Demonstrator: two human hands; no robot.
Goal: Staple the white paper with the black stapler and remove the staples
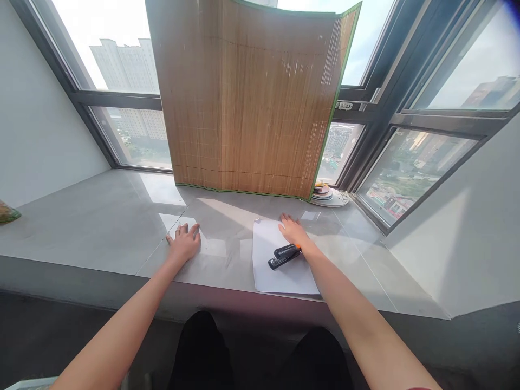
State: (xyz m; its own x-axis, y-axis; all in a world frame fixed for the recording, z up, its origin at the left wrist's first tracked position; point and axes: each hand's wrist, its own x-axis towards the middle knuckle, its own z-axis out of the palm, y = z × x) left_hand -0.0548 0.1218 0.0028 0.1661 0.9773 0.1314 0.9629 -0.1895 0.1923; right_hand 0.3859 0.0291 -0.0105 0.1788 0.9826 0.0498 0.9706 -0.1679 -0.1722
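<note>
At the far left edge of the frame, a green and brownish item [8,212], cut off by the border, lies on the pale tiled window ledge [93,227]. Above it is a white wall [36,108], then a dark-framed window with pale tower blocks [128,65] outside, in the upper left.

Left of centre, the left hand [185,241] rests palm down on the ledge in a patch of sunlight, fingers loosely spread and a little bent, with nothing in its hold. A brown slatted mat [252,108] edged in green stands before the window, filling the upper middle, its lower edge down at the ledge. Below, two dark-clad knees [201,346] show at the bottom of the frame.

Just right of centre, white paper [266,271] lies flat near the ledge's front; whether it is one sheet or several cannot be told. On it lies a black stapler [283,256], tilted towards the lower left, its orange part close by the right wrist. The right hand [291,229] lies spread and flat over the paper's upper right part, gripping nothing.

Farther right, stacked plates [331,199] sit in the window corner, partly behind the mat.
</note>
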